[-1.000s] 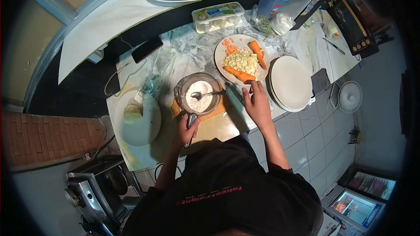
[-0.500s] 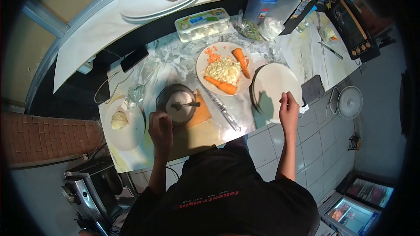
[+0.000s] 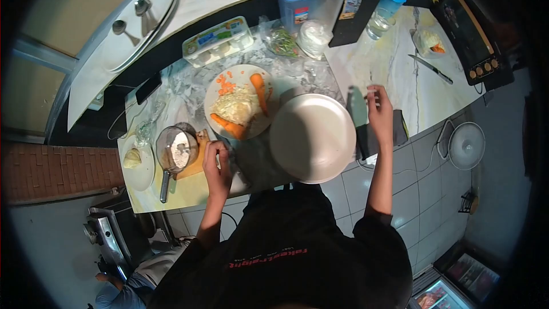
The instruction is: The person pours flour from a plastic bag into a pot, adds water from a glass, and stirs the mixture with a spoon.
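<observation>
My left hand [image 3: 217, 166], fingers loosely curled and apart, hovers over the counter's front part. Left of it stands a dark-handled pan [image 3: 159, 151] holding white powder and a spoon, partly over a wooden board [image 3: 197, 173]. My right hand [image 3: 380, 111] holds nothing, its fingers bent and slightly spread, above a dark flat pad [image 3: 398, 129]. Between my hands rests a large pale round dish [image 3: 337, 131], partly shadowed. Behind my left hand, a plate [image 3: 213, 88] carries shredded cabbage [image 3: 234, 105], diced carrot [image 3: 225, 84] and larger carrot pieces [image 3: 259, 92].
An egg box [image 3: 217, 40], a bag of greens [image 3: 282, 42] and a blue-lidded container [image 3: 297, 8] line the back. At right are a knife [image 3: 432, 70], a glass [image 3: 380, 24] and a toaster oven [image 3: 472, 40]. A plate with cabbage [image 3: 138, 174] lies far left.
The view has swung right, so the counter things sit further left. My right hand has left the dish's rim for its right side. My left hand is now right of the pan.
</observation>
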### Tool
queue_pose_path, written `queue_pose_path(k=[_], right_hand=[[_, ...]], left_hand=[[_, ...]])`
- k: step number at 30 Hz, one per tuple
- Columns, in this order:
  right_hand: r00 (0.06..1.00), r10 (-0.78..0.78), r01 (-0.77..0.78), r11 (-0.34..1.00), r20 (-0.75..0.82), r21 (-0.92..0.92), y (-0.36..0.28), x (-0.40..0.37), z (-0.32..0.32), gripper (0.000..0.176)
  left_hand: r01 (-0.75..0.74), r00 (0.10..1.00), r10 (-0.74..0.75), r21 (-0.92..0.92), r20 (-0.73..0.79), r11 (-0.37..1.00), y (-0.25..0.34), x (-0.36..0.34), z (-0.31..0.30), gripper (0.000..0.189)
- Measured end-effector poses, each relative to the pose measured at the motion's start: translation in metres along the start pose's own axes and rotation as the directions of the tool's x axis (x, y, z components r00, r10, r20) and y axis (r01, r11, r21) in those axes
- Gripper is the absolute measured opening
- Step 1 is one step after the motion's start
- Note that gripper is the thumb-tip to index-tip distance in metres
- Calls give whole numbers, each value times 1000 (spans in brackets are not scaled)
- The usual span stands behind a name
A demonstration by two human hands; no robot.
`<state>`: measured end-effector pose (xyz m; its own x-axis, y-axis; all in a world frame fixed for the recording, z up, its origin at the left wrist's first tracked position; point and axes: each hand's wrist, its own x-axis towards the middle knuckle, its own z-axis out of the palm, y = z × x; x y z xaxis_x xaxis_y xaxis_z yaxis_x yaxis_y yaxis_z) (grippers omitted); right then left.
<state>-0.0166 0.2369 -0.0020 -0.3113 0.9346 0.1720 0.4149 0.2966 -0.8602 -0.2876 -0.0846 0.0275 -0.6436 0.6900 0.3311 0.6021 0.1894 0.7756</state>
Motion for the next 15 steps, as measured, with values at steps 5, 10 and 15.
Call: queue_pose_path(k=[5,10,15], right_hand=[[965,127,-205,911,230,358,91,117,-18,26],[942,293,-336,849,165,407,157,240,-35,76],[965,261,-263,950,35,170,193,317,-21,120]], left_hand=[[54,998,-56,86,22,995,19,-6,19,22],[219,975,-216,73,-41,973,16,-22,17,23],[387,914,-375,50,-158,921,23,-39,11,25]])
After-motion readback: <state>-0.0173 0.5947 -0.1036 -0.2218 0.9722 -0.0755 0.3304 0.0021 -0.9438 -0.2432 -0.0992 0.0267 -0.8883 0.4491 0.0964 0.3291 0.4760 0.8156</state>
